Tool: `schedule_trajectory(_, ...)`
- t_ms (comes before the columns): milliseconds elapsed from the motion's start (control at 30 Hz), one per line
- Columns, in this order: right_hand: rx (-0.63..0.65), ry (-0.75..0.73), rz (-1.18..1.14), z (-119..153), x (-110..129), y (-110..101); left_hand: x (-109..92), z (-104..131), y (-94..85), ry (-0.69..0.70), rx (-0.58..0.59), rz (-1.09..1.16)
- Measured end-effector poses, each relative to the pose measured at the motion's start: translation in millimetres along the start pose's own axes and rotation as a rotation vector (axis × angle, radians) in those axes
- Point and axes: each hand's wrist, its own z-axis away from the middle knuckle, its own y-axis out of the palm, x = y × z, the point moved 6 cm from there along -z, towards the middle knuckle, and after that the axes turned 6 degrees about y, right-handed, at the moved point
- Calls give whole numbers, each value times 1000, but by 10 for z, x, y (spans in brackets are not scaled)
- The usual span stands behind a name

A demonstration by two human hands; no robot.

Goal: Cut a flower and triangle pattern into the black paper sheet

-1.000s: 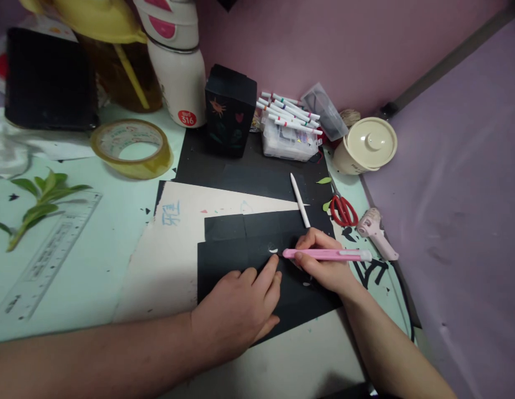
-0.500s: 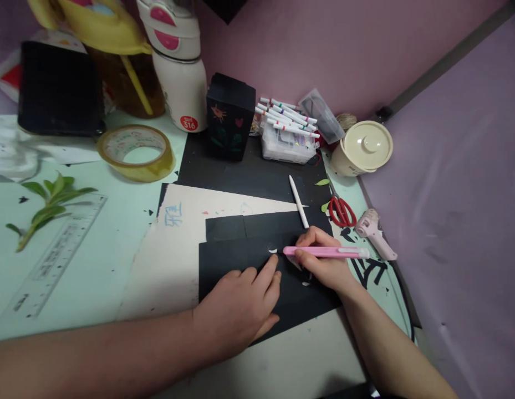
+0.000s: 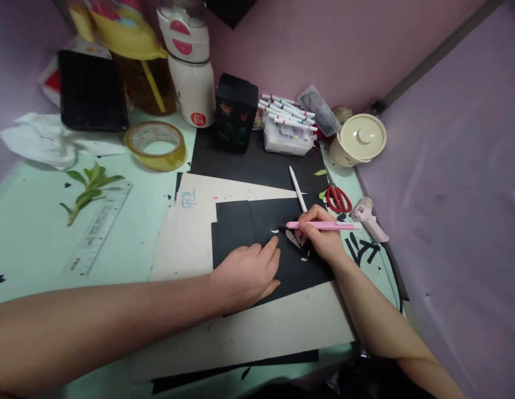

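Black paper (image 3: 236,227) lies on a pale board (image 3: 174,238), with small petal-shaped openings (image 3: 293,238) cut in it that show white. My right hand (image 3: 324,235) grips a slim pink craft knife (image 3: 327,226) in a pinch. The knife's dark tip points left, close to a small white cut (image 3: 275,230) in the paper. My left hand (image 3: 249,274) rests on the black paper with its index finger stretched out just below that cut. It holds nothing, and its thumb sits apart from the fingers.
A white pen (image 3: 297,188), red-handled scissors (image 3: 338,198) and a pink glue gun (image 3: 369,219) surround the right side. Behind stand a black box (image 3: 236,113), markers (image 3: 288,113), a lidded pot (image 3: 359,141) and a bottle (image 3: 193,88). Leftward lie tape (image 3: 156,147), a ruler (image 3: 101,230) and a leafy sprig (image 3: 91,191).
The head view has shifted, so everything sits higher, and the left-side things further right. The knife lies at a slightly different angle, its tip still near the small white cut. My left hand stays on the paper.
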Motion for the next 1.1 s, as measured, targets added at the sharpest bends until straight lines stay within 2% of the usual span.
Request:
schedule_trajectory(100,-52,4,-69,4,47,-45,-9,4,-5,23,-38,-24)
schedule_trajectory(233,-115,8,-150,106,236,-115,-10,8,-5,27,-68,-32)
schedule_trajectory(333,-137,72,-244,208,354,-93,-25,21,-18,22,-98,-34)
schedule_trajectory(567,3,304,-344,176,321,194,-65,49,-52,44,-140,-21)
schedule_trajectory(667,11,286,-276,100,270,246,-51,44,-48,53,-134,-12)
schedule_trajectory(867,-108,70,76,56,239,268,-29,20,-47,72,-106,2)
schedule_trajectory(967,-94,84,99,60,236,221,-23,34,-49,49,-105,-7)
schedule_trajectory(1100,-27,183,106,60,243,155,-1,71,-35,19,-106,-5)
